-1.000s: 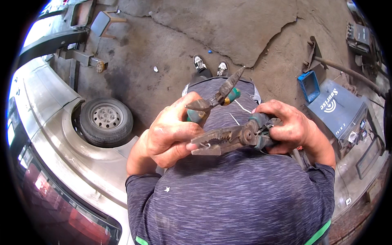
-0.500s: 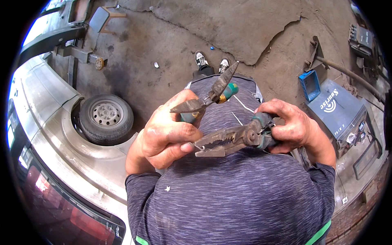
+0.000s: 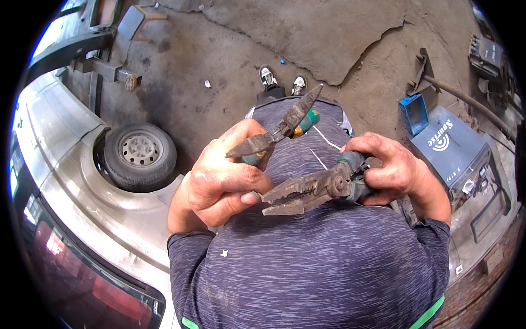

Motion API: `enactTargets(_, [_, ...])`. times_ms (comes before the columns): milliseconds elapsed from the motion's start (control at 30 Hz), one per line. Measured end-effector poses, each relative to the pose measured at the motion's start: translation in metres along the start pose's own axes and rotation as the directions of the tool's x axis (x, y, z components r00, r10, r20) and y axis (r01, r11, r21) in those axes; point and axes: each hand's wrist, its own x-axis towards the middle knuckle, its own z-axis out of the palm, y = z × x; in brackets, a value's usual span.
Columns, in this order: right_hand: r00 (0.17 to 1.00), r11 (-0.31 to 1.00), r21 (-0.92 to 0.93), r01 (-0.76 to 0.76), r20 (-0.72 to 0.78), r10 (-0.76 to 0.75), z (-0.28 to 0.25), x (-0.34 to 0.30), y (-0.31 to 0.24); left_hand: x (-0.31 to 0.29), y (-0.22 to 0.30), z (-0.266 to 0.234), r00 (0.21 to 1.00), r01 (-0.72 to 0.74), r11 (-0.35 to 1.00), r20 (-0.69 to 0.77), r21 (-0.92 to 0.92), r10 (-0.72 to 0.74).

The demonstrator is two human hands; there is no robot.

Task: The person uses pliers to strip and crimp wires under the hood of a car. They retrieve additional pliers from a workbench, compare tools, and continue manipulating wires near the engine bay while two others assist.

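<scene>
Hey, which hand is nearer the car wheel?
Left. The left hand is right of the car wheel, with a gap; the right hand is farther right, holding worn pliers.

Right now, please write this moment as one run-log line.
left hand: green-handled pointed metal pliers, open | right hand: worn brownish metal pliers, jaws parted

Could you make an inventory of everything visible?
Pointed pliers: one, dark with green, in left hand
Larger pliers: one, rusty with green, in right hand
Strands: two, white, over shirt
Car: one, silver, left
Wheel: one, grey and black, on car
Stool: one, bluish, upper left
Metal arm: one, dark, upper left
Crate: one, blue, right
Box: one, bluish, beside crate
Floor: one, brown, upper centre
Clutter: uncounted, dark, right edge
Shoes: two, black and white, upper centre
Shirt: one, dark, lower centre
Hands: two, bare, centre
</scene>
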Motion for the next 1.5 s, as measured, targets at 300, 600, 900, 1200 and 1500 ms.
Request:
enactTargets(300, [1.0,1.0,-0.006,0.017,0.018,-0.017,-0.004,-0.004,0.001,-0.002,-0.002,0.007,1.0,-0.002,1.0,0.002,0.015,0.002])
enactTargets(600, [0.999,0.998,-0.053,-0.031,0.013,0.032,-0.004,-0.007,-0.003,-0.002,-0.001,0.011,1.0,-0.011,1.0,0.002,0.012,0.011])
enactTargets(900, [0.966,0.967,-0.161,-0.198,-0.201,0.164,0.017,-0.004,-0.003,-0.003,-0.003,0.014,0.997,-0.009,0.995,0.08,0.097,0.001])
enactTargets(1200, [0.967,0.969,-0.185,-0.162,-0.227,0.118,0.02,-0.003,0.01,0.008,0.004,0.015,0.988,-0.071,0.979,0.148,0.193,0.042])
enactTargets(1500, [0.975,0.973,-0.204,-0.11,-0.211,0.066,0.014,-0.006,0.013,0.013,0.007,0.015,0.987,-0.047,0.983,0.162,0.18,0.017])
